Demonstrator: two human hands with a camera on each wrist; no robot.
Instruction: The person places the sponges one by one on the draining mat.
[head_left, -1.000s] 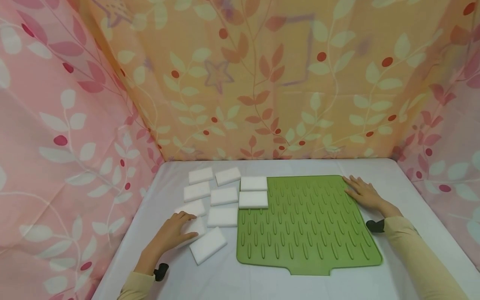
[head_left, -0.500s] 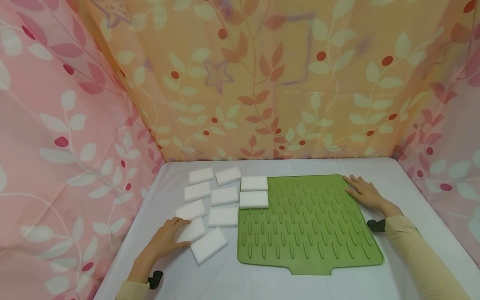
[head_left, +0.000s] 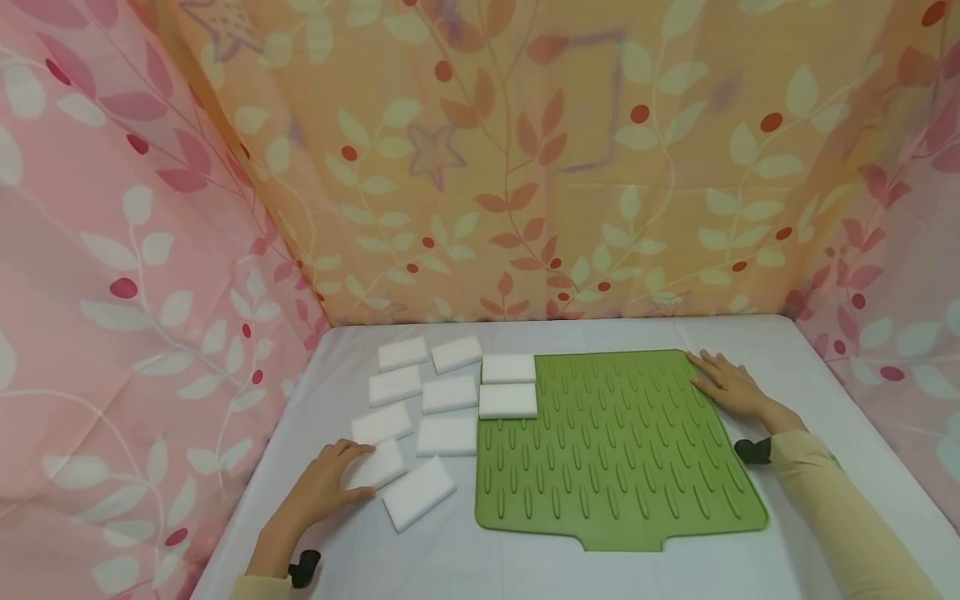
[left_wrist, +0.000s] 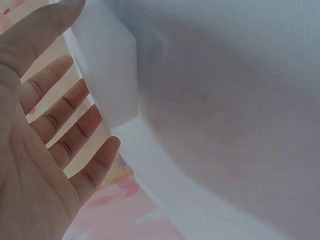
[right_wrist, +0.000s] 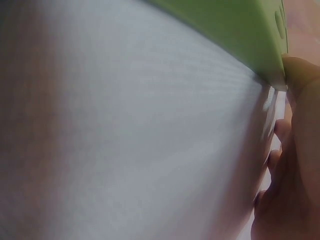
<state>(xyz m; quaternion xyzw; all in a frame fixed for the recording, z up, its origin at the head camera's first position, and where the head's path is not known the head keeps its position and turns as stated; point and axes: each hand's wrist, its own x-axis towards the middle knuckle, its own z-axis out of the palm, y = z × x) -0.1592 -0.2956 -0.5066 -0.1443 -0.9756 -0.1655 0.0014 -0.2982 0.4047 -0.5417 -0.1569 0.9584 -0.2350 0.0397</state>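
So from the head cam the left hand (head_left: pixel 324 490) lies flat, fingers straight, on a white sponge (head_left: pixel 377 466) left of the green mat (head_left: pixel 615 467), whose far right edge the right hand (head_left: pixel 729 387) presses with relaxed fingers, left wrist cam shows spread fingers (left_wrist: pixel 60 125) touching that sponge (left_wrist: pixel 107 70), and right wrist cam catches the thumb against the mat's (right_wrist: pixel 235 35) edge.

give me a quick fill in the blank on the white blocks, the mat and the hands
1. The ridged mat lying on the table is ____ in colour.
2. The number of white blocks resting on the mat's far left corner is ____.
3. The left hand touches a white block that lies ____ the mat.
4. The right hand rests flat on the mat's far ____ corner.

Missing words: green; two; off; right
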